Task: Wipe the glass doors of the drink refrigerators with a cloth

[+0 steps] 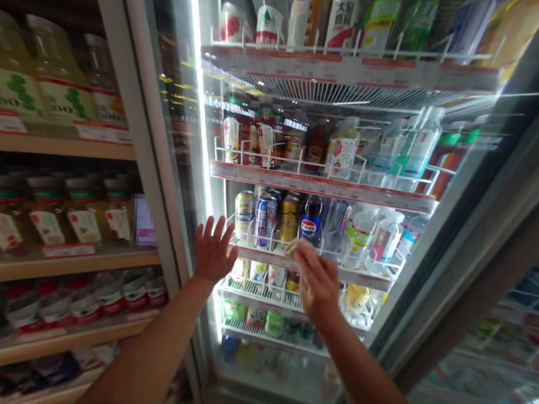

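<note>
In front of me is a lit drinks fridge with a glass door (253,368), which carries faint reflections. My left hand (214,250) is raised by the door's left side, fingers spread and holding nothing; whether the palm touches the glass I cannot tell. My right hand (315,278) grips a small pale cloth (292,248) in front of the middle of the door. Behind the cloth stand a dark bottle with a blue label (311,219), a gold can (289,218) and a blue-and-silver can (266,218) on a wire shelf.
To the left, wooden shelves (62,146) hold rows of juice bottles (56,73) and red-labelled jars (81,304). A metal frame post (143,113) divides them from the fridge. At right, a dark door frame (447,216) slants beside another glass-fronted section (490,354).
</note>
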### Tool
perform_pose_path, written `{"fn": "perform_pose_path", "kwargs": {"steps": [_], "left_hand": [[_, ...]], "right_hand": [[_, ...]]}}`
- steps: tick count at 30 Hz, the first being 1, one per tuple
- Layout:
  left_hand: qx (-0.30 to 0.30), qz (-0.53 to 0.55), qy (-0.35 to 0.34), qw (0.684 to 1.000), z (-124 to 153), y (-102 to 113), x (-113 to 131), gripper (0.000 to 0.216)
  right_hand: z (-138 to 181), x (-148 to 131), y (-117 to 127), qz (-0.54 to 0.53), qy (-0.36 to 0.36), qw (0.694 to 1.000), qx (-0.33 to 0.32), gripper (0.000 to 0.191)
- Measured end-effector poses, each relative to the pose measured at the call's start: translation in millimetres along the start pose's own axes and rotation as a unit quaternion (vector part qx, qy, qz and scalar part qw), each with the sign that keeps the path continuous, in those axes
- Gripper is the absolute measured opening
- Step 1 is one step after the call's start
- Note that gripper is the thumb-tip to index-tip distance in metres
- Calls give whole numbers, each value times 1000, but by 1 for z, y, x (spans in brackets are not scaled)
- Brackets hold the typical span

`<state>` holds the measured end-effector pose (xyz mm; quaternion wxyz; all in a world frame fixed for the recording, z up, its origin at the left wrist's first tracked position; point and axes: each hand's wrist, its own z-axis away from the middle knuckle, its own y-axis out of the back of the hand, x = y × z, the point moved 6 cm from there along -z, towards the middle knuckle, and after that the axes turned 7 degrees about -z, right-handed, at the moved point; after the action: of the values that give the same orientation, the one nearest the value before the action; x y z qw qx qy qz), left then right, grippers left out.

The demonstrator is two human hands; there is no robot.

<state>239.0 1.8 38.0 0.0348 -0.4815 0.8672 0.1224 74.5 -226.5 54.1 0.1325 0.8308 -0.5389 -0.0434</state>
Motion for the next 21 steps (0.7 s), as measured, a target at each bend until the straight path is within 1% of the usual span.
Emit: {"fn": "perform_pose_path", "kwargs": {"steps": [2,3,4,5,7,8,9,10,11,12,14,15,16,17,18,20,21], "left_hand": [[3,3,2,1000,0,0,0,63],[5,3,2,1000,0,0,0,63],[7,5,2,1000,-1,1,1,63],[9,6,0,1000,-2,1,2,64],[13,6,-3,1000,-3,2,3,64],[14,5,-4,1000,-4,2,3,64],[15,4,-5,1000,-4,2,4,64],[14,3,-5,1000,-4,2,4,64],[13,3,-4,1000,-3,2,3,64],[12,2,-3,1000,-3,1,3,64],[8,0,0,1000,-2,0,2,64],[7,-1,2,1000,-1,-1,2,64],[7,-1,4,1000,-1,-1,1,64],[8,1,4,1000,-2,0,2,64],[11,4,2,1000,-2,1,2,65],[15,10,-4,1000,-4,2,4,66],[17,11,-6,1000,-4,3,4,67]], "right_hand": [[-10,17,22,47,-40,992,110,60],[-11,20,26,61,-53,987,139,60],[-10,19,23,64,-55,987,140,60],[-6,14,16,55,-41,992,109,60],[6,-3,-8,15,21,1000,-12,58],[13,-12,-18,-4,49,996,-71,58],[17,-16,-22,-17,65,992,-105,58],[16,-15,-20,-21,63,992,-105,59],[10,-10,-12,-16,46,996,-74,61],[2,-1,0,-2,20,1000,-20,63],[-14,15,25,34,-22,995,95,66],[-18,20,32,48,-32,990,129,67],[-19,22,33,57,-37,987,143,66],[-17,20,30,56,-36,989,136,65],[-11,15,22,47,-23,993,104,64],[4,-1,0,15,27,1000,-6,60],[11,-8,-10,2,51,997,-60,58]]}}
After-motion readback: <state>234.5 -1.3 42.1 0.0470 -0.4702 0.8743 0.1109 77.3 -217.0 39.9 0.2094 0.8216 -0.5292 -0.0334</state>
